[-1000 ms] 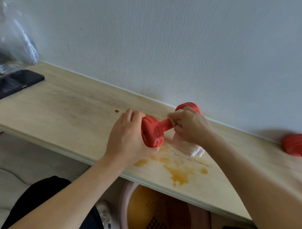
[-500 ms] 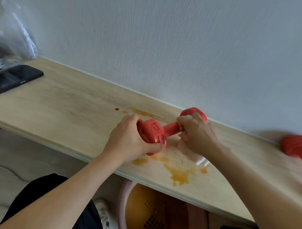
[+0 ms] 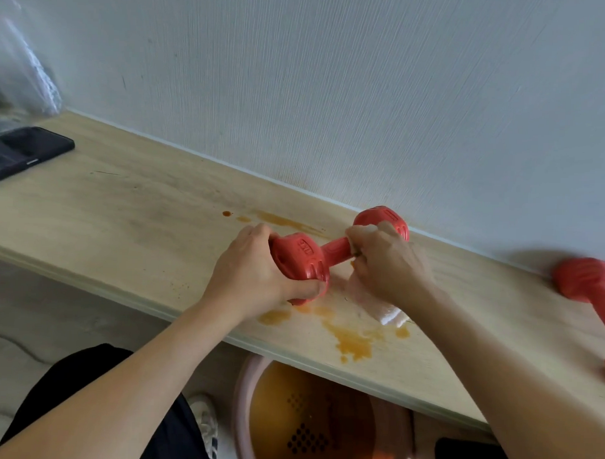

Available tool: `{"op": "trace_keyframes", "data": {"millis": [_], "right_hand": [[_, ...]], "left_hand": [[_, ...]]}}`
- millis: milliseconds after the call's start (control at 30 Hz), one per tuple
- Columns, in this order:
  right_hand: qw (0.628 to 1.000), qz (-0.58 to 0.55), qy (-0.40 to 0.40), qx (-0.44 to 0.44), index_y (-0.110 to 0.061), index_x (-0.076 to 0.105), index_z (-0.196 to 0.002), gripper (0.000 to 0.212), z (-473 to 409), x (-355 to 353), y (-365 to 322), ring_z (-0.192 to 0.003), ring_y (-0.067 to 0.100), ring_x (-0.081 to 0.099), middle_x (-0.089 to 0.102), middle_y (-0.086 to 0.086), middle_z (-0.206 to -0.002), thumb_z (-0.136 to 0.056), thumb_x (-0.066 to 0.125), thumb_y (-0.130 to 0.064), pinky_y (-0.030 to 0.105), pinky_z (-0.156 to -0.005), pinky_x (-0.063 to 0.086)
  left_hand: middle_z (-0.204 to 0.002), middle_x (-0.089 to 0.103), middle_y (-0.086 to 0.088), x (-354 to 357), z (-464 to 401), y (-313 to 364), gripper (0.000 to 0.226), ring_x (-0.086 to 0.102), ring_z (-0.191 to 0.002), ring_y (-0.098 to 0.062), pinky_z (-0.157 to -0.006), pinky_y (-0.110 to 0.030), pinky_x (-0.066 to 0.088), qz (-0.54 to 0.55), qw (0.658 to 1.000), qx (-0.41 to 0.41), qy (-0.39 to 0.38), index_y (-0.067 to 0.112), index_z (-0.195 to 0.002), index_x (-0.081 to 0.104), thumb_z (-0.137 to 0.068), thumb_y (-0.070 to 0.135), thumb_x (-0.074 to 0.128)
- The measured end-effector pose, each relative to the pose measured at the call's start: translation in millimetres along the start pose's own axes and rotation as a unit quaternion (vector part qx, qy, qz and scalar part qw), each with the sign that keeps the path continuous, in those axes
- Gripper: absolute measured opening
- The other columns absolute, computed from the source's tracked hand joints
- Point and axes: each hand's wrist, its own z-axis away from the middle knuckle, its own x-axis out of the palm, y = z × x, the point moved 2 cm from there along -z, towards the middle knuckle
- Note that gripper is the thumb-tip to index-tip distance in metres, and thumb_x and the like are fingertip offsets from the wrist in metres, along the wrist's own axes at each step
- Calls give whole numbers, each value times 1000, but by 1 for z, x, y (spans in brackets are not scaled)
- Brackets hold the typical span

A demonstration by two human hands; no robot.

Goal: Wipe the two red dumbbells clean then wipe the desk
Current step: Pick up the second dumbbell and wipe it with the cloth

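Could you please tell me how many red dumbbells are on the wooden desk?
2. One red dumbbell is mid-desk, gripped by the left hand and wiped by the right hand with a white cloth. The other dumbbell lies at the right edge, partly cropped.

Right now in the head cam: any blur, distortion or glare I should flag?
Head view: wide-angle bend, so the desk edge bows; the second dumbbell at the right edge looks smeared and is cut off by the frame; soft daylight, only a faint shadow on the wall behind it; the plastic bag top left is blurry with pale sheen; both hands and the held dumbbell are fairly sharp.
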Motion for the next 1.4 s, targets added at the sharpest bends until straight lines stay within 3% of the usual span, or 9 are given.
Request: {"op": "trace_keyframes", "data": {"millis": [167,300,467,633,767,867,1000,1300,1400], "right_hand": [[993,-50,-33,-99,-39,57,-105,34,18,-1,-24,-81,21,55,41,-11,-90,-82,48,-17,29,-57,38],[996,-18,-25,-80,-46,45,-69,33,-9,5,3,-85,25,55,51,-4,-92,-78,45,-15,37,-63,48],[999,43,12,-7,-28,53,-85,11,-15,3,12,-77,25,52,48,1,-101,-87,51,-17,33,-61,39],[996,-73,1,-53,-29,51,-82,19,6,5,-5,-81,23,54,44,-5,-90,-80,50,-11,39,-66,50],[989,-104,-39,-94,-37,58,-110,39,19,4,-18,-89,18,52,49,-9,-91,-79,48,-14,37,-70,47],[989,-91,-65,-94,-24,61,-110,34,28,-5,-14,-88,13,49,55,-8,-89,-83,47,-9,20,-72,43],[977,-196,-74,-40,-2,62,-90,17,58,-25,-5,-67,7,46,52,-5,-71,-86,45,-2,19,-69,41],[921,-380,-10,90,-10,68,-103,19,63,-63,32,-64,11,50,58,2,-78,-87,58,-8,16,-55,44],[878,-462,26,123,-19,66,-109,25,52,-58,51,-76,16,61,67,4,-91,-86,60,-9,27,-73,54]], "left_hand": [[-97,54,7,-1,1,1,84,55,-88,-13,-74,-32,48,-3,1000,-5,7,23,-101,52,-33,69,74],[-98,53,5,1,2,3,83,54,-87,-13,-71,-28,45,3,1000,-5,0,20,-101,51,-35,67,73],[-101,51,4,4,-1,3,82,53,-88,-14,-68,-27,42,0,1000,-14,-6,19,-101,49,-38,63,78],[-104,51,1,3,-3,8,88,53,-91,-18,-70,-30,41,-31,999,-34,-8,16,-105,49,-37,62,80],[-107,54,-1,1,1,13,93,54,-95,-20,-73,-31,43,-40,998,-43,-11,15,-109,50,-35,64,78],[-110,53,-1,2,6,17,93,54,-98,-21,-76,-34,45,-73,997,-35,-14,14,-112,48,-41,68,76],[-120,47,-4,3,16,16,99,54,-104,-24,-83,-39,49,-109,993,-28,-21,15,-123,41,-50,75,69],[-122,43,-3,-16,-3,64,58,50,-111,-22,-91,-35,42,-156,984,80,44,18,-120,49,-78,56,61],[-122,44,-2,-3,-26,90,54,50,-111,-21,-93,-37,43,-206,974,94,-24,19,-118,51,-78,55,61]]}}
